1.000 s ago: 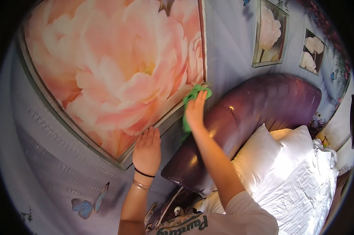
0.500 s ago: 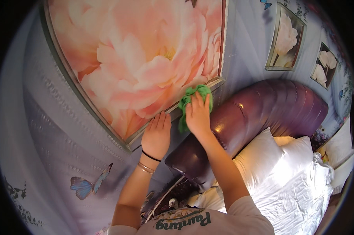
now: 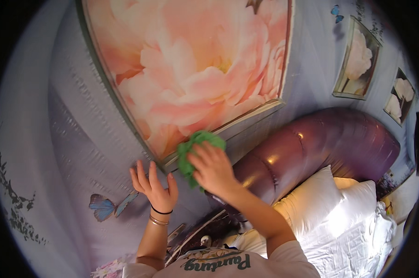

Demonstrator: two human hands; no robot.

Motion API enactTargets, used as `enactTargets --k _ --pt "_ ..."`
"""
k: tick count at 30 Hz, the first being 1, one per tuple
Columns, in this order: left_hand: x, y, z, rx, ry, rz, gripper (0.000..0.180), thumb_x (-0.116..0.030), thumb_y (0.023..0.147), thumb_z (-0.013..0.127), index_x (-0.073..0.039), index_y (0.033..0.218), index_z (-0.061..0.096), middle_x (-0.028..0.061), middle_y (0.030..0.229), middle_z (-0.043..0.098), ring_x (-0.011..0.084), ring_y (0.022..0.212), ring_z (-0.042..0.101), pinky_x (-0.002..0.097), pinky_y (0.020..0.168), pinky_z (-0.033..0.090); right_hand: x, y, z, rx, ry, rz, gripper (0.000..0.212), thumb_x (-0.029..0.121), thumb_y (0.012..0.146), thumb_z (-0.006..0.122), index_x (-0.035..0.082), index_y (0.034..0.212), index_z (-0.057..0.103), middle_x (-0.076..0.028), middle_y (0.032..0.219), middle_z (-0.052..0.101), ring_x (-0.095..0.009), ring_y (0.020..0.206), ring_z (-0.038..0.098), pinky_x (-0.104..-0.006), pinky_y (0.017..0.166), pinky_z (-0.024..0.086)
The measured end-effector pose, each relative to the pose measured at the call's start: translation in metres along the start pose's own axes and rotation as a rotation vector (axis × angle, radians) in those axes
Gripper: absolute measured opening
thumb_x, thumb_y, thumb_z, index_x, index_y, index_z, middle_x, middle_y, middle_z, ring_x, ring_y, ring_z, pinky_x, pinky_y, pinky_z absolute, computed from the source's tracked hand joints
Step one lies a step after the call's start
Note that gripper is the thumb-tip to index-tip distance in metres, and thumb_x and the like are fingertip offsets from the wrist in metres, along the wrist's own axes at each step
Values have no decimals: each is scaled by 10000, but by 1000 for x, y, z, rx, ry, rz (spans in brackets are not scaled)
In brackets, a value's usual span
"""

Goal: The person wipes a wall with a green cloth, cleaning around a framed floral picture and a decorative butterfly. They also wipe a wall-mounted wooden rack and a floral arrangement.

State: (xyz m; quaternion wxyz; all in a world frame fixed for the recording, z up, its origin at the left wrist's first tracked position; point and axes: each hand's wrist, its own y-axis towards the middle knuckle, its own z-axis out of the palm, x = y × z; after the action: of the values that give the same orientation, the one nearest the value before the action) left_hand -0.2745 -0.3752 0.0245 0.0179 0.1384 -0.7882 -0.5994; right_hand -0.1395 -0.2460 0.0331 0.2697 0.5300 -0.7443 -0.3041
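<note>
A large picture of a pink flower [image 3: 204,69] fills the upper middle of the wall, edged by a narrow frame [image 3: 246,121]. Near the lower left corner of that frame, my right hand [image 3: 212,167] presses a crumpled green cloth [image 3: 187,162] with its fingers spread over it. My left hand [image 3: 157,187], with a black band and thin bracelets at the wrist, is raised just below the same corner. Its fingers are apart and nothing is in them.
A padded purple headboard [image 3: 320,139] curves along the wall to the right. Below it are white pillows [image 3: 306,199] and a white bed sheet [image 3: 330,250]. Smaller flower pictures [image 3: 357,58] hang at the upper right, and a blue butterfly [image 3: 105,207] shows on the left wall.
My right hand has slid the green cloth left and down along the frame's bottom edge. My left hand has come off the frame, moved left and spread its fingers. The view has shifted too.
</note>
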Motion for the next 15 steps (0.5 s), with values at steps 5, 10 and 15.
enactTargets --k 5,10,15 --pt "35 -15 -12 140 216 106 615 -351 870 602 -56 1384 437 261 1499 288 488 1400 158 583 1098 100 -89 -14 -15 -121 -99 96 488 199 658 717 116 1121 586 -108 1259 535 -348 1203 467 -488 967 385" --pt "38 -19 -2 222 336 263 596 -363 852 609 -70 1356 484 142 1475 398 391 1427 189 559 1125 -23 -96 -15 -13 -229 -54 110 456 162 655 735 90 1087 606 -121 1264 539 -364 1182 473 -500 1001 343" --pt "36 -16 2 206 360 280 585 -287 824 612 -54 1346 488 100 1474 412 374 1434 187 557 1131 -42 -79 -10 -17 -208 16 78 427 170 644 728 77 1039 596 -132 1217 548 -380 1154 477 -525 974 341"
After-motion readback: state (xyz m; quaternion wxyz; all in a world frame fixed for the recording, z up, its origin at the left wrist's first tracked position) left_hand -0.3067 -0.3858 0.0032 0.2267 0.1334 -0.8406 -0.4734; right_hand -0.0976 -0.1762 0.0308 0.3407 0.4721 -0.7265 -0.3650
